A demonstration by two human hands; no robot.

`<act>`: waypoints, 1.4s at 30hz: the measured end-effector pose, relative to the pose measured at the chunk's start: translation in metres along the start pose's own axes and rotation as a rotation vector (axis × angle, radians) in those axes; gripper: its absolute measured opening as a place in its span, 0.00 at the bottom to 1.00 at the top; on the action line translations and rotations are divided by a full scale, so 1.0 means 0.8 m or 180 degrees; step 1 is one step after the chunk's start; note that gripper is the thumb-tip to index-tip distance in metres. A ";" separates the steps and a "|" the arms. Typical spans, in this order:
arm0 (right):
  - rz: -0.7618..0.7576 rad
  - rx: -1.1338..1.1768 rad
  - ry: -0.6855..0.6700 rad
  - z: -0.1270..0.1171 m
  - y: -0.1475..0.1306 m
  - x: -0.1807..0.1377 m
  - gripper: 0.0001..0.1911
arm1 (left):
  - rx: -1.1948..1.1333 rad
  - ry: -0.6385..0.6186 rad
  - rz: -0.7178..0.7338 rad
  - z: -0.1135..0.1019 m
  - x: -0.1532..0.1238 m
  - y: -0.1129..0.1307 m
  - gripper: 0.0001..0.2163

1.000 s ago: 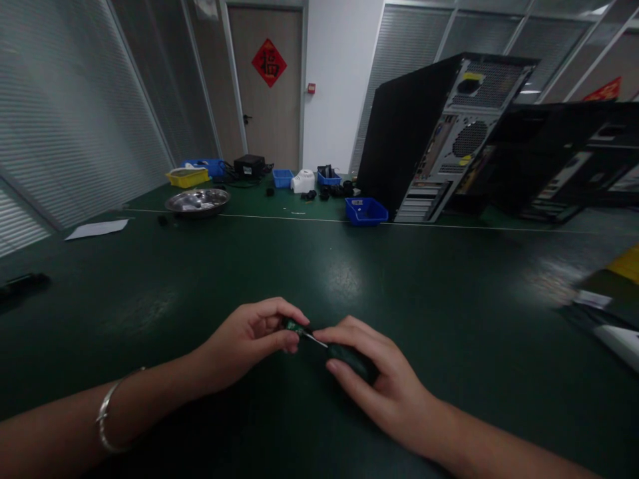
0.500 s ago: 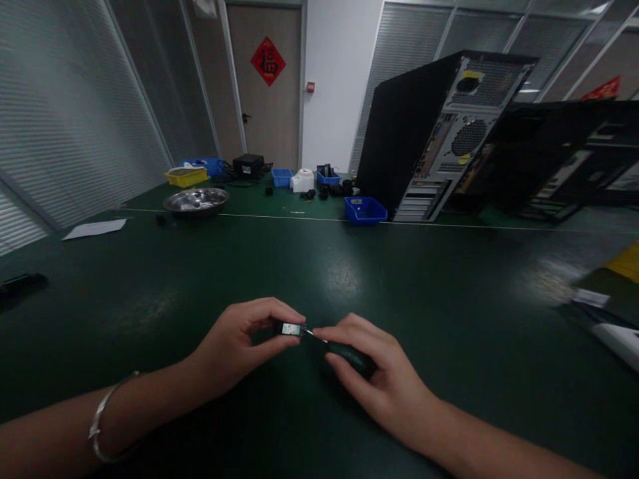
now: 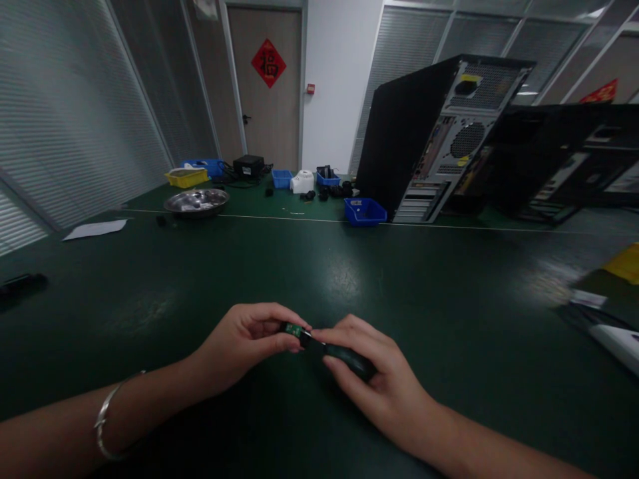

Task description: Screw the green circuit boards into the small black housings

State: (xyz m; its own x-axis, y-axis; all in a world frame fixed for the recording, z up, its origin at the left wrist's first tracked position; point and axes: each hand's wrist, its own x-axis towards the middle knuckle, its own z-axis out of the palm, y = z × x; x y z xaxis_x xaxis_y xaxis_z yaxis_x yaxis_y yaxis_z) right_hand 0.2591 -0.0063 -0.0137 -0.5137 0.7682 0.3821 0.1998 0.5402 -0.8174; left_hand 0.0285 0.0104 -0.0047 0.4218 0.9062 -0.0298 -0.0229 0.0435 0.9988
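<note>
Between the thumb and fingers of my left hand (image 3: 254, 336) is a small black part with a green circuit board (image 3: 293, 330) showing on its upper face. My right hand (image 3: 372, 362) is wrapped round the dark handle of a screwdriver (image 3: 352, 360). Its thin metal shaft points left, and the tip meets the right end of the small part. My right index finger lies along the shaft, close to my left fingertips. Both hands are above the green table; the tip's exact seat is too small to make out.
A blue bin (image 3: 365, 212) stands beside a black computer tower (image 3: 424, 133) at the back right. Farther left are a metal bowl (image 3: 196, 202), a white sheet (image 3: 94, 229) and a yellow tray (image 3: 186, 177). A white device (image 3: 616, 346) lies at the right edge.
The small part has turned in my left fingers, so its pale face now shows green circuitry. My left hand has shifted slightly right and down; the screwdriver tip stays against the part.
</note>
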 end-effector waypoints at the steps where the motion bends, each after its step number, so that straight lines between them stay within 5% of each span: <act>1: 0.0001 -0.0010 0.0003 -0.001 0.000 0.000 0.16 | 0.0012 -0.0005 -0.0016 -0.002 0.000 -0.001 0.08; 6: 0.0030 -0.0125 0.0143 -0.005 0.000 0.000 0.16 | 0.0275 -0.0159 0.0116 -0.014 0.004 -0.002 0.09; 13: -0.0196 0.0030 -0.0215 -0.002 -0.001 -0.003 0.21 | -0.0206 -0.1084 -0.0293 0.001 -0.002 -0.001 0.14; 21: -0.0160 0.0070 -0.0450 0.002 -0.003 0.000 0.12 | -0.0657 -0.1071 -0.0533 0.011 -0.005 -0.003 0.16; 42: -0.0123 -0.0149 -0.0351 0.007 0.000 -0.004 0.16 | -0.0469 -0.0960 -0.0517 0.015 -0.003 -0.003 0.10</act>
State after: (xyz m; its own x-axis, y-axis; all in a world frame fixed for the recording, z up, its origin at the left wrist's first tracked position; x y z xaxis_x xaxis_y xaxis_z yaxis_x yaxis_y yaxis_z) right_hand 0.2558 -0.0103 -0.0175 -0.6099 0.7054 0.3612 0.2154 0.5862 -0.7810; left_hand 0.0386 0.0029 -0.0068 0.6783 0.7187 -0.1528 -0.0545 0.2566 0.9650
